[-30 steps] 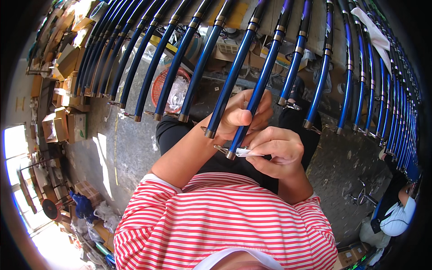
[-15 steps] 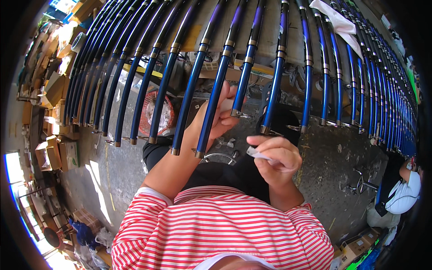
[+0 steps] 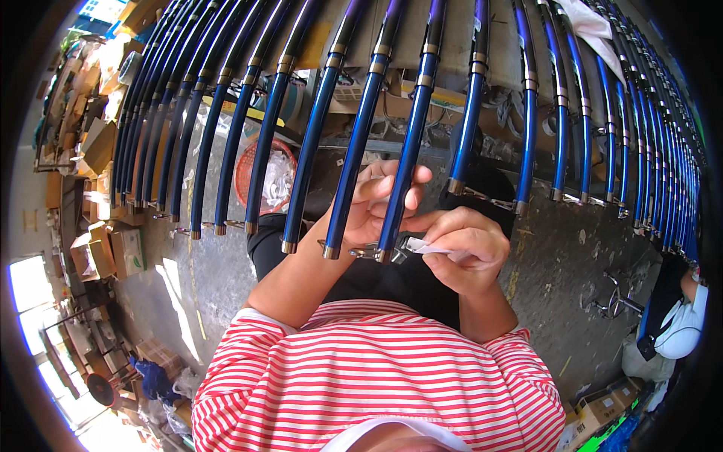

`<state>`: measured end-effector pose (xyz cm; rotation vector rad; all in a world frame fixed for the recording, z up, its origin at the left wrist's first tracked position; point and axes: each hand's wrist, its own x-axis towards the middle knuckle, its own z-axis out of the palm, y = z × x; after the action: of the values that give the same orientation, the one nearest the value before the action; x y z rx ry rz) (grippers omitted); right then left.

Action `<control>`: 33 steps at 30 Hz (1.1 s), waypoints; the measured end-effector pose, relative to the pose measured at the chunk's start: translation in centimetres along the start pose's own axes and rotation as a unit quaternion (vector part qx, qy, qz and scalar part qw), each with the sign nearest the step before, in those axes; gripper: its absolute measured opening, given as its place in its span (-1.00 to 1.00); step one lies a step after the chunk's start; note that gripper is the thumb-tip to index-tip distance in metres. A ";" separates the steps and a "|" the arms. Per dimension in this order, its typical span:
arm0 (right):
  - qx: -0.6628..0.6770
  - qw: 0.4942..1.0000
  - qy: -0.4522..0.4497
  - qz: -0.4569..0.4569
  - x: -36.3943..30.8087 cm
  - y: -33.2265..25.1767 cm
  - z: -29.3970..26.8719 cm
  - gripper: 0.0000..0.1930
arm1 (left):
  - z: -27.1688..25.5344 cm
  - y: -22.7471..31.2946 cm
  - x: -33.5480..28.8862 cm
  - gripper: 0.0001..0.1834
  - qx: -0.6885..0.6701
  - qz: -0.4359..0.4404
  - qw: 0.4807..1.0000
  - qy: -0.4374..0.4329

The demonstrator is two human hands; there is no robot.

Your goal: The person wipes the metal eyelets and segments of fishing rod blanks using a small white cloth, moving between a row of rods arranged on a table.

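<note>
A row of glossy blue fishing rods with metal rings stretches across the upper view, their ends pointing toward me. My left hand (image 3: 373, 192) reaches up behind them. Its fingers curl around one fishing rod (image 3: 411, 147) from beneath, with fingertips showing on the rod's right side; other parts of the hand are hidden by the rods. To the right of that rod's end, my right hand (image 3: 476, 248) pinches a small white slip (image 3: 429, 247) between thumb and fingers. The slip's tip lies close beside the rod's metal end.
A white cloth (image 3: 589, 29) lies over rods at the upper right. Below the rods stands a red basket (image 3: 244, 175) with pale scraps. Cardboard boxes (image 3: 92, 256) are stacked at the left. A person in a white top (image 3: 681, 331) is at the far right, near a metal stool base (image 3: 616, 301).
The rod at my left hand now reaches farther toward me, its end much lower than before. My right hand has brought the white slip slightly left, nearer to it.
</note>
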<state>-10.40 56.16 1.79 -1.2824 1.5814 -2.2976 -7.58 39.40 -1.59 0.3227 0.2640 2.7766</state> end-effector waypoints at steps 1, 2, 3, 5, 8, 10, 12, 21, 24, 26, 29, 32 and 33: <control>0.013 1.000 -0.005 0.007 0.0 0.0 0.1 -0.86 | 0.1 -0.2 -0.3 -0.57 0.003 0.002 1.000 0.004; 0.026 1.000 -0.010 0.015 0.0 0.0 0.2 -0.86 | 0.2 -0.3 -0.6 -0.56 0.007 0.003 1.000 0.008; 0.038 0.999 -0.014 0.021 0.0 0.0 0.2 -0.86 | 0.2 -0.4 -0.6 -0.56 0.002 0.012 1.000 0.012; 0.061 0.997 -0.022 0.033 0.0 -0.1 0.5 -0.85 | 0.3 -0.6 -0.7 -0.56 -0.005 0.015 1.000 0.006; 0.071 0.997 -0.027 0.031 0.0 -0.1 0.7 -0.84 | 0.4 -0.4 -0.9 -0.56 -0.008 0.005 1.000 0.013; 0.060 0.997 -0.032 0.022 -0.1 0.0 0.5 -0.84 | 0.4 -0.3 -1.0 -0.56 0.008 0.001 1.000 0.019; 0.059 0.998 -0.033 0.018 -0.1 0.0 0.5 -0.84 | 0.4 -0.4 -0.8 -0.56 0.040 0.007 0.999 0.018; 0.068 0.996 -0.043 0.039 0.3 -0.4 0.3 -0.85 | 1.3 -0.8 -0.5 -0.57 0.020 0.011 1.000 0.000; 0.089 0.995 -0.030 0.032 0.3 -0.2 0.2 -0.85 | 0.6 0.1 -1.1 -0.57 0.068 -0.029 0.996 0.050; 0.097 0.994 -0.023 0.032 0.1 -0.4 0.0 -0.85 | 0.7 0.1 -0.6 -0.60 0.062 -0.014 0.997 0.050; 0.108 0.994 0.003 0.031 0.0 -0.8 -0.4 -0.85 | 0.8 0.3 1.0 -0.61 0.050 0.014 0.998 0.047; 0.087 0.996 0.021 0.015 -0.5 -1.3 -1.6 -0.86 | 0.6 0.5 2.6 -0.57 -0.026 0.009 0.995 0.093; 0.081 0.996 0.040 0.019 -0.8 -1.6 -1.9 -0.87 | 0.7 0.5 3.2 -0.55 0.014 -0.001 0.993 0.117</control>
<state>-10.56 58.66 2.38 -1.1263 1.3930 -2.4239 -10.53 40.18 -0.20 0.0012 0.3603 2.8105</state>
